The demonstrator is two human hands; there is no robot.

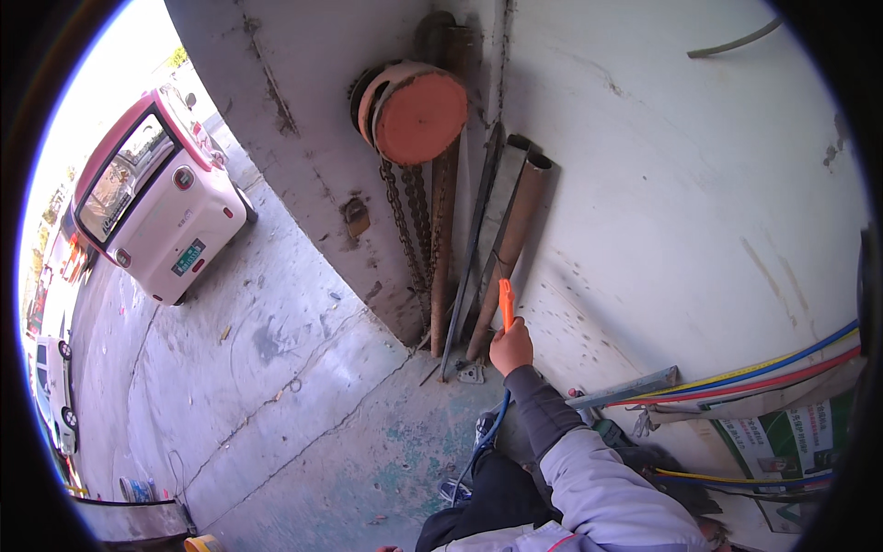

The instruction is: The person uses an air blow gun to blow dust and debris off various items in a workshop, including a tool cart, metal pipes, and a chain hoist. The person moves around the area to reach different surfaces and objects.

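Observation:
My right hand (512, 348) is closed around an orange air blow gun (507, 304), held upright in front of the wall corner. A thin dark nozzle seems to rise from its top. From below the fist a blue hose (495, 429) hangs down past my leg and shoe. Behind the gun lean a rusty pipe (517, 216) and other metal lengths, and I cannot tell whether the nozzle touches the pipe. Only a sliver of my left hand (388, 549) shows at the bottom edge; its fingers are hidden.
An orange chain hoist (420, 118) hangs in the corner, its chains (414, 216) reaching low. At the right, a metal bar (635, 386) juts out near coloured hoses (754, 371). A pink-and-white small vehicle (170, 198) stands outside at the left. A yellow container (202, 544) sits at the bottom left.

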